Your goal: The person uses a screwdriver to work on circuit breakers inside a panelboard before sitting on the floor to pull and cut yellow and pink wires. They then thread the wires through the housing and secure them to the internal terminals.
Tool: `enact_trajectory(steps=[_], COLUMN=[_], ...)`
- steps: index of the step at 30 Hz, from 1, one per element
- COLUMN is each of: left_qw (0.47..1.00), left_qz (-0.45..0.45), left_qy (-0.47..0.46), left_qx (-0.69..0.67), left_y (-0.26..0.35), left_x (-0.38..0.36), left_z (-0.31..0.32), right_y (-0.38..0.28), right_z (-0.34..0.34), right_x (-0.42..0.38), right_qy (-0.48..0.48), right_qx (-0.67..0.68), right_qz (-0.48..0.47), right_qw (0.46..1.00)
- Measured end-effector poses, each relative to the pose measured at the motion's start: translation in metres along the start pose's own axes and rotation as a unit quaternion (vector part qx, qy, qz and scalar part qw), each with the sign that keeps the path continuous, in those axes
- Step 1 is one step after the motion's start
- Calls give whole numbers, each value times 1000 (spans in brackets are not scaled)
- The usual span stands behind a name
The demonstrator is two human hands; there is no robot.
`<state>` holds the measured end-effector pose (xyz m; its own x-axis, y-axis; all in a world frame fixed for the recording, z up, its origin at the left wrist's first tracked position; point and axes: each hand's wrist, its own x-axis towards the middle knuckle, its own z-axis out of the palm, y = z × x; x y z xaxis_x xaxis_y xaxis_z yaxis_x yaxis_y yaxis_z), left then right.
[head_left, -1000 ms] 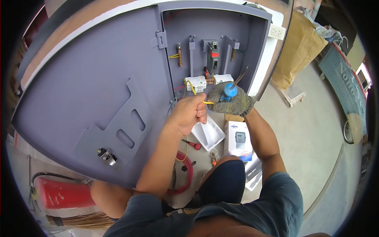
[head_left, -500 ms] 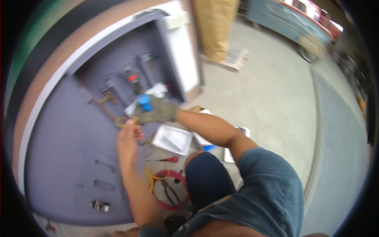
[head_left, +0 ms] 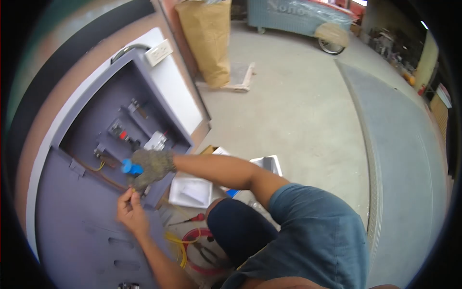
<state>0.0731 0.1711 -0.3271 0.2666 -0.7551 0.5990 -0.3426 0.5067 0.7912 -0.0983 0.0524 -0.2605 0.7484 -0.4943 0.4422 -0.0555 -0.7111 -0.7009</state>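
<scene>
My right hand (head_left: 153, 167), in a grey knit glove, is closed around a blue-handled tool (head_left: 131, 167); the tool's kind is hard to make out. Just below it, my bare left hand (head_left: 131, 212) pinches what looks like the end of a yellow wire, mostly hidden by the fingers. Both hands meet at the lower edge of a grey-purple metal cabinet (head_left: 62, 212). Inside it, near my right hand, are a component with a red part (head_left: 122, 135), a white block (head_left: 156, 140) and a metal fitting with a thin yellow-green wire (head_left: 100, 164).
Beside my knee lie a white tray (head_left: 179, 198), a red-handled screwdriver (head_left: 195, 218), pliers (head_left: 206, 251), a red ring (head_left: 187, 264) and coiled yellow wire (head_left: 181, 250). A white socket outlet (head_left: 159, 53) sits on the cabinet frame. A brown paper bag (head_left: 209, 43) stands behind.
The view has swung right, so the cabinet appears further left. The yellow loop at my left fingertips no longer shows. Both hands remain close together, the right still holding the blue-handled tool.
</scene>
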Motion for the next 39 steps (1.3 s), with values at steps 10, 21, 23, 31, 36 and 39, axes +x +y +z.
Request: enact_trajectory(steps=[10, 21, 23, 31, 36, 39], left_qw=[999, 999, 996, 990, 854, 783], left_qz=[32, 25, 73, 2, 81, -21], left_qy=[5, -34, -42, 50, 31, -57], left_qx=[20, 27, 29, 131, 514, 620], left_y=[48, 44, 39, 23, 33, 36], left_x=[12, 27, 30, 77, 170, 216], left_z=[16, 30, 33, 20, -7, -10], right_y=[40, 58, 70, 62, 80, 95], right_z=[68, 50, 55, 63, 64, 68], right_x=[-1, 8, 9, 50, 33, 0], right_qy=[37, -56, -47, 170, 214, 155], right_qx=[651, 695, 707, 527, 421, 340], right_qz=[-31, -55, -55, 97, 135, 126], right_qw=[758, 715, 704, 827, 871, 919])
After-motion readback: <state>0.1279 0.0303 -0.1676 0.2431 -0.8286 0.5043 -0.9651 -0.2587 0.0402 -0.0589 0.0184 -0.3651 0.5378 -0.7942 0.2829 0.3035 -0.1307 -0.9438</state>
